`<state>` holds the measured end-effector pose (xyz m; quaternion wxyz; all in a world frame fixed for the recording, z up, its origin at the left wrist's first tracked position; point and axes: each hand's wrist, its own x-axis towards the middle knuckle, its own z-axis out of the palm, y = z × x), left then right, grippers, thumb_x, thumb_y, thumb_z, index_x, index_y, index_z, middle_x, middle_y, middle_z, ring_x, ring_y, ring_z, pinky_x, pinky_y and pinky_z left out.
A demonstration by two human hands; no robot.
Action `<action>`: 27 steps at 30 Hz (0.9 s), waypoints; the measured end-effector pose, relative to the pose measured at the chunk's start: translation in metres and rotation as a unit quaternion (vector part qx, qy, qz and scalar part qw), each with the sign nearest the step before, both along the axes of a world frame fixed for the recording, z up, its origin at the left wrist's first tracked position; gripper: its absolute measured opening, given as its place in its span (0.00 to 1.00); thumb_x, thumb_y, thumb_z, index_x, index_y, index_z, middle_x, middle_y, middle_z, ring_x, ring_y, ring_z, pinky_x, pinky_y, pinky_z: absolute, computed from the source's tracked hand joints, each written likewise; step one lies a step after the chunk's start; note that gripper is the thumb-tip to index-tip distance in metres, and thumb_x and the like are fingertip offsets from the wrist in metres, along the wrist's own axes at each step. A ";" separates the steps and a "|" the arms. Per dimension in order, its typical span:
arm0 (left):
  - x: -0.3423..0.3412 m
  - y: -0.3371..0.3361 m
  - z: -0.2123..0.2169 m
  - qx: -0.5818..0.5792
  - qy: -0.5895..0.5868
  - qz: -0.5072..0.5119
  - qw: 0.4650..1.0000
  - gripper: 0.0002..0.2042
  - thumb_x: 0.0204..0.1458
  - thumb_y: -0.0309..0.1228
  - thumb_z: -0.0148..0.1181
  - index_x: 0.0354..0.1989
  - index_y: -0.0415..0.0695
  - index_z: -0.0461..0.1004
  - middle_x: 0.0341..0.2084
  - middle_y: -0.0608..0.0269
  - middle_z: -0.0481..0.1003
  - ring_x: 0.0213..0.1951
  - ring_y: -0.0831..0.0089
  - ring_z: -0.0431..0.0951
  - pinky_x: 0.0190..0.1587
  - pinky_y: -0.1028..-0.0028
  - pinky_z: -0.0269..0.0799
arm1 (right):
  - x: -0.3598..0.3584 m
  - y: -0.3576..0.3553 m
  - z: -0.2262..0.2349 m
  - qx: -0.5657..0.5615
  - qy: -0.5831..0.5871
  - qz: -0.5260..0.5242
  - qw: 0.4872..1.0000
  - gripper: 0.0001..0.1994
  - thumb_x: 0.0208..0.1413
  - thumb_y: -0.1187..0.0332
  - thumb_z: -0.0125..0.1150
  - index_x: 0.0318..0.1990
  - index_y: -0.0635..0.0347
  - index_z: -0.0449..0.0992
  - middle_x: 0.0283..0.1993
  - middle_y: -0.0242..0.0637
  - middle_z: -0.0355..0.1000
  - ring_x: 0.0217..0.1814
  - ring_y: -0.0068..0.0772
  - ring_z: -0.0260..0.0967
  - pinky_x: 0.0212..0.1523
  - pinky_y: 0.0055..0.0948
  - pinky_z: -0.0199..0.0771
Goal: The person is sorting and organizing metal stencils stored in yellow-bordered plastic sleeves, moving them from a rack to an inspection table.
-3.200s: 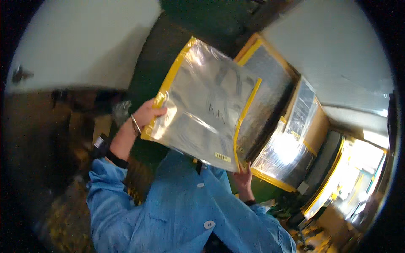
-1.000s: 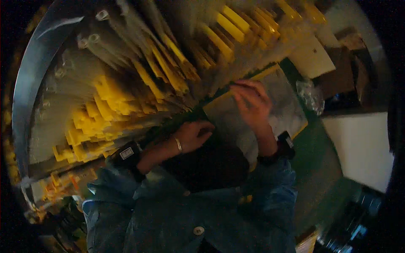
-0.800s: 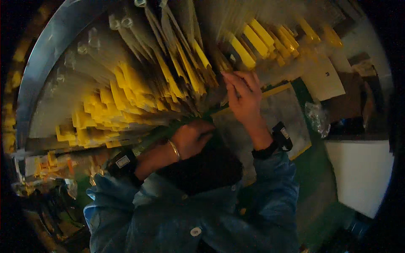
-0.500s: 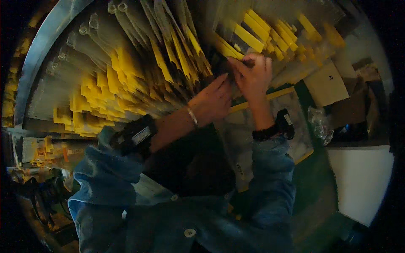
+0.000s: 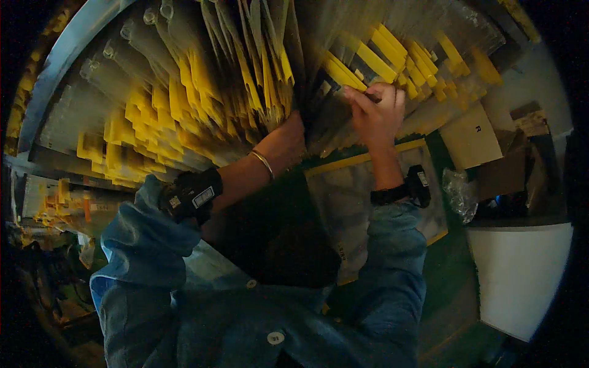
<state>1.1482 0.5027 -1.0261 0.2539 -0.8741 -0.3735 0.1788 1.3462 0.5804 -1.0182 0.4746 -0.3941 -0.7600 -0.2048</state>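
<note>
Many clear plastic sleeves with yellow edge strips (image 5: 199, 76) hang in a dense row ahead of me. My left hand (image 5: 287, 138) reaches in among their lower ends at the middle; its fingers are hidden behind them. At the right part of the row, my right hand (image 5: 377, 113) pinches, thumb against fingers, at the lower end of a yellow-edged sleeve (image 5: 345, 72). Below my right wrist, a pale, marbled-looking flat sheet with a yellow border (image 5: 334, 202) lies on a green surface (image 5: 457, 276).
A curved-looking metal rail (image 5: 58, 61) runs along the left. On the right are a brown cardboard piece (image 5: 471, 138), crumpled clear plastic (image 5: 460, 195) and a white panel (image 5: 518, 276). Cluttered shelves (image 5: 67, 208) stand at the far left.
My left hand has moved left, away from my right hand and into the hanging sleeves. The right hand has shifted slightly right, keeping its pinch.
</note>
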 end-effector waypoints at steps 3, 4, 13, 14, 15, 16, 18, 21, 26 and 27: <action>-0.003 0.000 -0.001 0.036 0.000 -0.015 0.999 0.15 0.41 0.31 0.49 0.38 0.41 0.73 0.42 0.54 0.70 0.50 0.61 0.64 0.58 0.62 0.50 | 0.001 0.001 -0.002 -0.005 0.002 -0.001 1.000 0.14 0.35 0.67 0.64 0.33 0.31 0.76 0.32 0.25 0.61 0.35 0.34 0.57 0.31 0.30 0.61; 0.000 -0.002 0.003 0.033 0.036 -0.008 0.999 0.15 0.41 0.32 0.49 0.37 0.41 0.73 0.41 0.54 0.70 0.50 0.61 0.64 0.58 0.62 0.50 | 0.002 0.000 -0.001 -0.012 0.000 -0.002 1.000 0.14 0.36 0.66 0.64 0.33 0.32 0.76 0.33 0.26 0.62 0.35 0.35 0.58 0.32 0.31 0.61; 0.024 -0.005 0.009 -0.009 -0.244 -0.159 0.957 0.16 0.33 0.32 0.51 0.33 0.40 0.73 0.37 0.54 0.71 0.46 0.59 0.67 0.58 0.60 0.54 | 0.029 -0.007 0.023 -0.010 0.077 0.010 0.997 0.14 0.39 0.63 0.65 0.38 0.40 0.77 0.33 0.35 0.62 0.36 0.38 0.61 0.36 0.32 0.64; 0.032 -0.004 0.011 0.027 -0.270 -0.207 0.940 0.16 0.32 0.32 0.51 0.33 0.40 0.73 0.37 0.55 0.71 0.46 0.59 0.67 0.58 0.59 0.54 | 0.031 -0.005 0.027 0.007 0.069 0.008 0.998 0.14 0.39 0.63 0.65 0.38 0.40 0.77 0.33 0.35 0.63 0.35 0.37 0.61 0.35 0.32 0.64; 0.039 -0.003 0.018 0.066 -0.294 -0.252 0.920 0.16 0.31 0.32 0.51 0.32 0.40 0.73 0.36 0.55 0.71 0.45 0.59 0.68 0.58 0.59 0.55 | 0.032 -0.002 0.031 0.026 0.061 0.009 0.998 0.14 0.38 0.63 0.65 0.37 0.39 0.77 0.33 0.34 0.63 0.35 0.36 0.61 0.34 0.31 0.65; 0.048 -0.001 0.024 0.074 -0.284 -0.245 0.924 0.15 0.32 0.32 0.51 0.31 0.40 0.74 0.36 0.55 0.71 0.46 0.59 0.68 0.58 0.59 0.54 | 0.033 -0.001 0.032 0.033 0.061 -0.001 0.998 0.14 0.38 0.63 0.65 0.37 0.39 0.77 0.33 0.33 0.63 0.34 0.36 0.61 0.33 0.31 0.65; 0.063 0.004 0.033 0.092 -0.265 -0.230 0.932 0.14 0.33 0.32 0.51 0.30 0.41 0.74 0.35 0.55 0.71 0.46 0.60 0.67 0.60 0.59 0.51 | 0.035 0.002 0.031 0.049 0.062 -0.019 0.997 0.13 0.36 0.63 0.66 0.35 0.38 0.78 0.33 0.32 0.63 0.33 0.35 0.62 0.32 0.31 0.65; 0.068 0.026 0.034 0.055 -0.188 -0.131 0.972 0.13 0.35 0.32 0.51 0.31 0.41 0.74 0.36 0.57 0.70 0.48 0.61 0.65 0.61 0.59 0.48 | 0.034 0.003 0.037 0.056 0.058 -0.032 0.996 0.12 0.35 0.62 0.67 0.33 0.37 0.78 0.32 0.31 0.63 0.33 0.34 0.62 0.30 0.31 0.64; 0.025 0.025 0.018 0.128 -0.082 -0.107 0.983 0.13 0.41 0.34 0.47 0.32 0.43 0.75 0.35 0.59 0.70 0.50 0.65 0.63 0.60 0.63 0.45 | 0.036 0.003 0.037 0.047 0.070 -0.035 0.996 0.11 0.36 0.63 0.66 0.32 0.39 0.78 0.32 0.31 0.63 0.34 0.36 0.62 0.30 0.31 0.64; 0.019 0.018 0.021 0.153 -0.069 -0.097 0.981 0.14 0.41 0.34 0.47 0.34 0.43 0.75 0.37 0.58 0.70 0.51 0.65 0.62 0.60 0.63 0.44 | 0.035 0.003 0.037 0.047 0.074 -0.030 0.996 0.11 0.36 0.63 0.66 0.32 0.39 0.78 0.32 0.32 0.63 0.34 0.36 0.62 0.30 0.31 0.64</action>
